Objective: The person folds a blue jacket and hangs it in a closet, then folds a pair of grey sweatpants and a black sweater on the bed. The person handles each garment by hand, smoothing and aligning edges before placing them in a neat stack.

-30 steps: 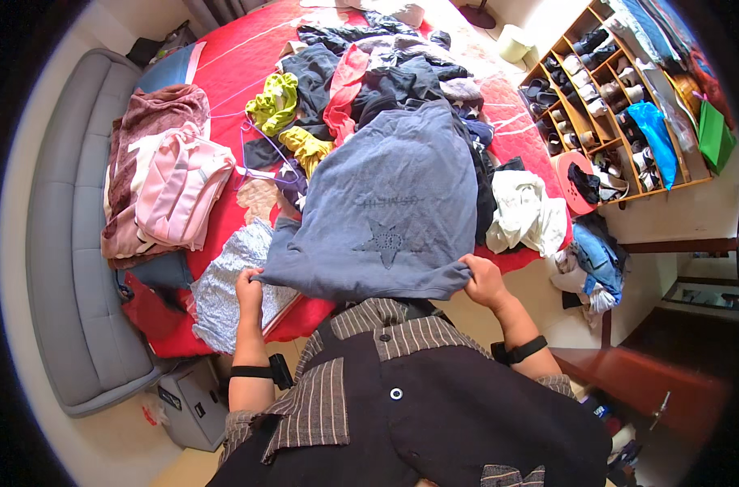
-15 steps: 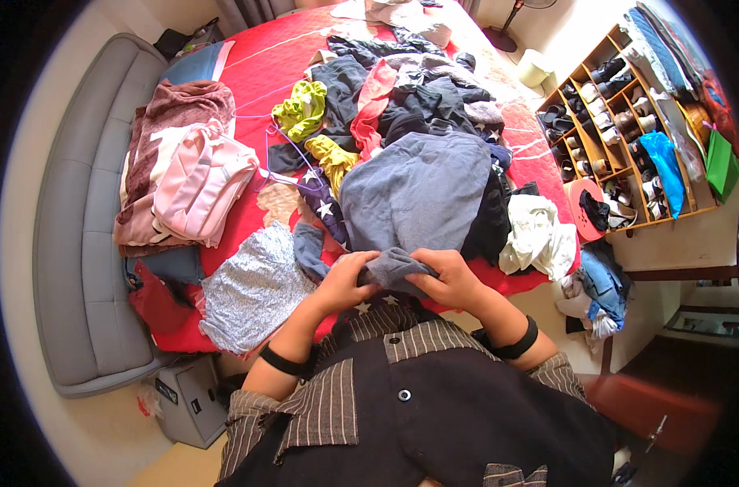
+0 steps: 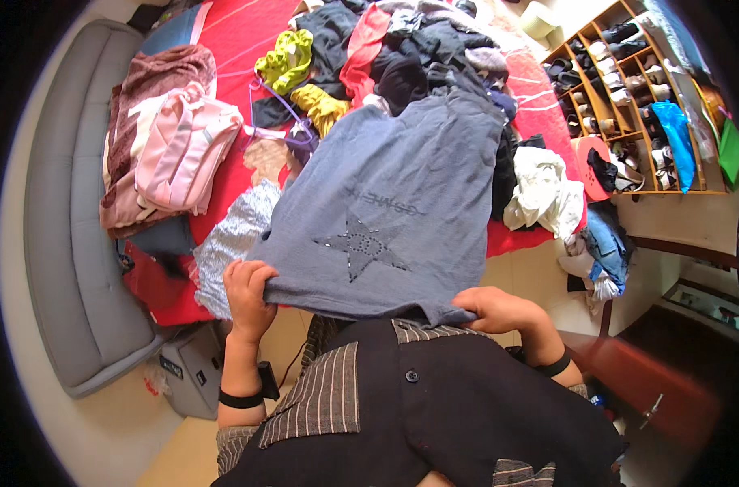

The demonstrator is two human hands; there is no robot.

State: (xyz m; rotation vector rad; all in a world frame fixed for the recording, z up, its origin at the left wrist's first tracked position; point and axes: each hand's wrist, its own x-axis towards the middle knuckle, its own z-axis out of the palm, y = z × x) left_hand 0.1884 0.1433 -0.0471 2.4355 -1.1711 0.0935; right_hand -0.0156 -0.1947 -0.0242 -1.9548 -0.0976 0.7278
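Head view: L hand (image 3: 249,294) & R hand (image 3: 498,310), well apart, each pinch the near edge of the blue-grey top (image 3: 394,174), its far end over the clothes pile (image 3: 402,81) on the bed (image 3: 240,32). If R grip slips, that edge'd prob. sag; hard tug might drag pile w/ it.

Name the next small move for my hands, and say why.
Probably ease the right hand slightly outward: it and the left hand grip the near edge of the gray top, and that edge looks rumpled beside the right hand.
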